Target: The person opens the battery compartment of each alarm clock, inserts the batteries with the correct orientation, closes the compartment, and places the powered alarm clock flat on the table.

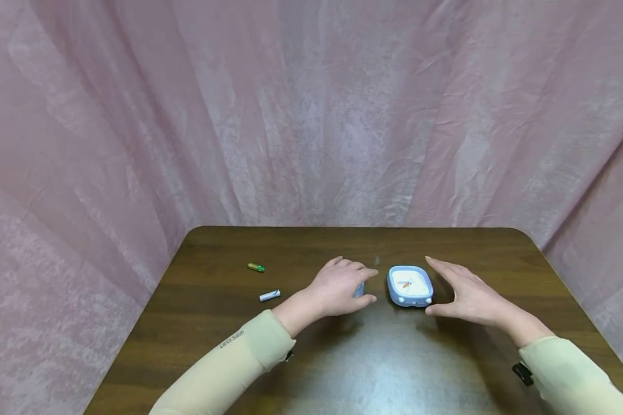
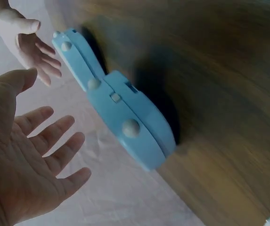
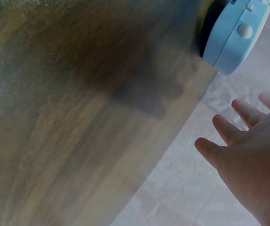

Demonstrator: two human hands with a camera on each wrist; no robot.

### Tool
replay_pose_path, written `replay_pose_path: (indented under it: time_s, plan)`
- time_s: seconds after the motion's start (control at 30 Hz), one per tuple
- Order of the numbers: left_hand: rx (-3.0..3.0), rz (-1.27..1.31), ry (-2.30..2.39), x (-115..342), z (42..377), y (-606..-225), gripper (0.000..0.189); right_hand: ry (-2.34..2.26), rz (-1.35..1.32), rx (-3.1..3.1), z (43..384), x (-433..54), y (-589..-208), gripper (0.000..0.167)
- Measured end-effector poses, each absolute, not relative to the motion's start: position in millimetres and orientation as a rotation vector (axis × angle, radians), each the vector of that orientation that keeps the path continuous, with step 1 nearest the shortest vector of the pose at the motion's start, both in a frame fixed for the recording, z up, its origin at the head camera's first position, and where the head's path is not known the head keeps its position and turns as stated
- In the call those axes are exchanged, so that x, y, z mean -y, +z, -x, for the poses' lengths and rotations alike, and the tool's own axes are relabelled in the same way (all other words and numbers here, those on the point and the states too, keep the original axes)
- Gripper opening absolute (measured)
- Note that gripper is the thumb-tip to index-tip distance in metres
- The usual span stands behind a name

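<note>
Two light-blue alarm clocks lie on the wooden table. The right one [image 1: 410, 286] shows its white face and an orange hand. My left hand [image 1: 341, 287] mostly hides the left clock [image 1: 360, 289] in the head view. From the left wrist, that clock [image 2: 127, 120] shows its blue side and round white feet, apart from the spread fingers [image 2: 59, 141]. My right hand [image 1: 467, 295] is beside the right clock, thumb and fingers spread apart, with nothing held. In the right wrist view, its fingertips are a short way from that clock's side [image 3: 236, 37].
Left of my left hand lie a yellow-green battery [image 1: 256, 267] and, closer to me, a white-and-blue battery [image 1: 270, 295]. The dark wooden table [image 1: 384, 369] ends at a pink curtain [image 1: 322, 115] behind it.
</note>
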State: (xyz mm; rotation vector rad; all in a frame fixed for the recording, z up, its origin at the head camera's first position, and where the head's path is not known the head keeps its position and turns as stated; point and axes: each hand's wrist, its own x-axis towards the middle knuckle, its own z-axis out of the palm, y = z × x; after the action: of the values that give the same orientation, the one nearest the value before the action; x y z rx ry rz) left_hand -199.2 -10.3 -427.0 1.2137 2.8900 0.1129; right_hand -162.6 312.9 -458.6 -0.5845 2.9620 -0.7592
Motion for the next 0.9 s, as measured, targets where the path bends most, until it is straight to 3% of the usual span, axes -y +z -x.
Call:
replay_pose_path:
  time_s: [0.37,0.9]
  plan:
    - [-2.829,-1.255,0.120,-19,207,-430,0.068,-0.715,0.583,-2.935,173,-305,-458,0.112]
    - [-2.802,-1.106,0.083,-49,223,-439,0.095,-0.668,0.521,-2.889,184,-301,-459,0.116]
